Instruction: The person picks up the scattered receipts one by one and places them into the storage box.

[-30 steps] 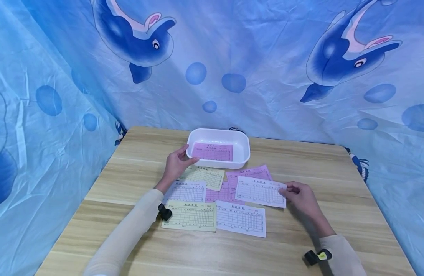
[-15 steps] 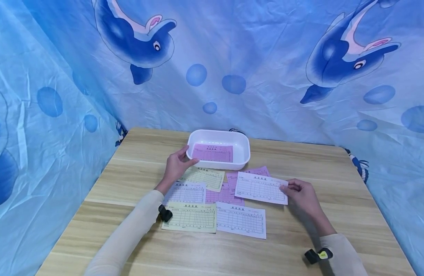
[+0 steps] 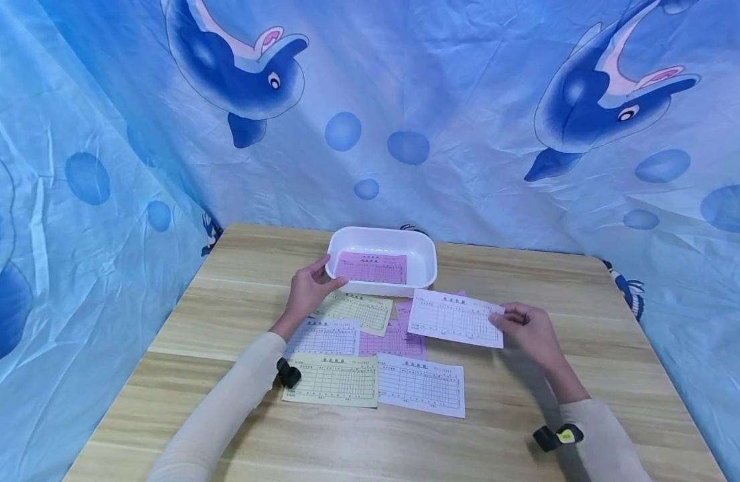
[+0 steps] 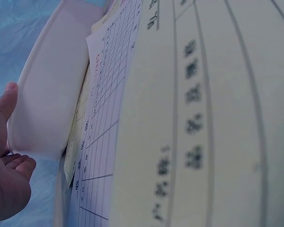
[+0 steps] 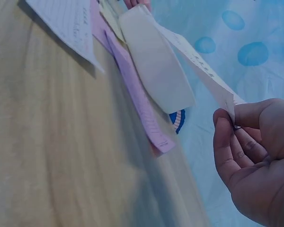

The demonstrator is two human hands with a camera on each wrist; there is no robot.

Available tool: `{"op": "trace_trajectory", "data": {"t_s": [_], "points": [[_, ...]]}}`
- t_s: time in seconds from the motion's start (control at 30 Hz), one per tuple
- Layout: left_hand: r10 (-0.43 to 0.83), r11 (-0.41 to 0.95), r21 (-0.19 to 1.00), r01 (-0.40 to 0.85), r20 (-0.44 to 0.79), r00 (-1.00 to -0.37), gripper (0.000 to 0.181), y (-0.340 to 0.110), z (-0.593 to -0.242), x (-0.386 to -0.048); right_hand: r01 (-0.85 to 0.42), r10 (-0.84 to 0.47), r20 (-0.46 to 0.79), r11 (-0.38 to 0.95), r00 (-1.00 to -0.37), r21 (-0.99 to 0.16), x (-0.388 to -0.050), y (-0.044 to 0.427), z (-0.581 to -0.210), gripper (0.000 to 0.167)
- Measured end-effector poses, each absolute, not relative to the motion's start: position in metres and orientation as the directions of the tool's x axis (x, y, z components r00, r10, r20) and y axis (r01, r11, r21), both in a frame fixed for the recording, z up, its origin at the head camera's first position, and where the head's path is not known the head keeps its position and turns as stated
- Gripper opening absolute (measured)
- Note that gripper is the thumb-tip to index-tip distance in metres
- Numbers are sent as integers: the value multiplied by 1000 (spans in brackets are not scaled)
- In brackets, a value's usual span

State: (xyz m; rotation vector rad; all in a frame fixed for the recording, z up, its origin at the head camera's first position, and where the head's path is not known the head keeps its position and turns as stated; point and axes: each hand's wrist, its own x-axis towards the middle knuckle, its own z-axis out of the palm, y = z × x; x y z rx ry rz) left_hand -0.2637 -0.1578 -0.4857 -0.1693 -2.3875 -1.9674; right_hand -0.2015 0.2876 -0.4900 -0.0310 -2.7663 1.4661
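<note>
My right hand (image 3: 531, 335) pinches a white printed receipt form (image 3: 456, 318) at its right edge, between thumb and fingers. The form is held above the table, over a pink form (image 3: 404, 313) that it mostly hides. In the right wrist view, the white form (image 5: 199, 64) slants away from the fingertips. My left hand (image 3: 309, 286) holds the left front corner of a white plastic tray (image 3: 422, 258), as the left wrist view also shows along the tray wall (image 4: 52, 85). Pink forms (image 3: 372, 268) lie inside the tray.
In front of the tray lie a yellow form (image 3: 363, 311), a white form (image 3: 327, 338), a pink form (image 3: 390, 343), a nearer yellow form (image 3: 330, 381) and a nearer white form (image 3: 420, 385), some overlapping. A blue dolphin-print curtain (image 3: 466, 187) hangs behind the wooden table (image 3: 586, 301).
My right hand has lifted the white form a little and moved it slightly away from me, covering more of the pink form beneath. My left hand stays at the tray corner.
</note>
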Motion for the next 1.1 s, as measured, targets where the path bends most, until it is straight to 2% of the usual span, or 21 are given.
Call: {"op": "trace_trajectory", "data": {"t_s": [0.63, 0.9, 1.1], "points": [[43, 203, 975, 94, 87, -995, 79, -157, -485, -263, 19, 24, -8, 493, -1000, -870, -234, 254, -451, 47], [37, 206, 975, 87, 81, -996, 78, -155, -486, -263, 2, 28, 12, 455, -1000, -891, -257, 238, -441, 44], [25, 239, 966, 100, 97, -995, 80, -161, -510, -278, -15, 21, 26, 416, -999, -909, -277, 226, -436, 44]]}}
